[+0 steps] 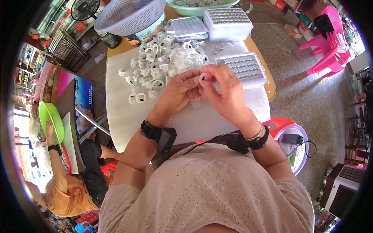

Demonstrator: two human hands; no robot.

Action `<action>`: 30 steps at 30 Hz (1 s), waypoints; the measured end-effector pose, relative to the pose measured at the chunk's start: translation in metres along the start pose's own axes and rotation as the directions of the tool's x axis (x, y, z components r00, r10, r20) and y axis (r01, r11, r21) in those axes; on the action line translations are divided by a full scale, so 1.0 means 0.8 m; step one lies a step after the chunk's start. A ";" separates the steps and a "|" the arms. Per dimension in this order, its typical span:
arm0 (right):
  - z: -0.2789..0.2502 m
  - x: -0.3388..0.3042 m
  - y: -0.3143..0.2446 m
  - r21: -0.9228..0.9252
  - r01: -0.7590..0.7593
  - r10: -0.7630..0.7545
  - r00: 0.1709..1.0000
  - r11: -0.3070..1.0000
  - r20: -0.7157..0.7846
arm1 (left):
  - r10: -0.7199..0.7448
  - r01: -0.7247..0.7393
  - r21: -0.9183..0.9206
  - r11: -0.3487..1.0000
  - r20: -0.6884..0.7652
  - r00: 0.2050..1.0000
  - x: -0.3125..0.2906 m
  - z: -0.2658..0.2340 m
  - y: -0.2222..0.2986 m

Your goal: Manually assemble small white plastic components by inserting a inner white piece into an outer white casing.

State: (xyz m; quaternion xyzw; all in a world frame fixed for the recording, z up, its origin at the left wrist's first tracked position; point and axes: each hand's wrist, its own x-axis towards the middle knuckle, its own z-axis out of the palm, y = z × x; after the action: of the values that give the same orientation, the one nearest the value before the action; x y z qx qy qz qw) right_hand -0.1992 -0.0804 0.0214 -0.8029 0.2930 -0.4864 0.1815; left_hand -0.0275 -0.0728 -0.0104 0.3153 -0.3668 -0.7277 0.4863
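Close together over the table, my left hand [179, 93] and my right hand [226, 93] pinch a small white plastic ring part [202, 77] between their fingertips. The fingers partly cover it. Beyond my left hand lies a heap of similar white ring parts [155, 64], many with a small dark piece inside. Right of my right hand is a white tray [254, 83] with rows of round silvery discs that look like button cells. A few loose silvery discs [218, 49] lie behind that tray.
Stacked white trays [229, 33] and a clear-lidded tray [187, 27] stand at the back. A grey-lilac basket [130, 19] and a pale green basin [202, 12] sit farther off. At left, a person in orange [72, 198] holds a green bowl [47, 120]. Pink chairs [328, 48] stand right.
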 end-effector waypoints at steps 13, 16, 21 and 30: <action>-0.011 0.003 -0.001 0.543 -0.600 0.644 0.753 0.588 0.134 | 0.069 -0.065 0.099 0.993 -0.036 0.997 -0.011 0.020 0.011; -0.010 0.007 -0.010 0.554 -0.623 0.660 0.732 0.552 0.166 | 0.129 -0.130 0.092 0.987 0.011 0.992 -0.010 0.014 0.011; -0.002 -0.004 0.001 0.106 -0.406 0.410 0.912 0.908 -0.024 | 0.221 -0.222 -0.099 0.970 -0.025 0.975 -0.003 -0.011 0.014; 0.015 -0.024 -0.001 -0.550 0.215 0.006 0.928 0.807 0.373 | 0.204 -0.206 -0.090 0.974 -0.025 0.979 -0.005 -0.012 0.017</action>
State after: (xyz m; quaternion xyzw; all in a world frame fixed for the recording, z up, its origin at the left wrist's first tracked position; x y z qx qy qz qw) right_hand -0.1953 -0.0670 0.0033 -0.9093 0.3441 -0.2286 -0.0500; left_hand -0.0122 -0.0743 -0.0038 0.2588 -0.3594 -0.6873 0.5757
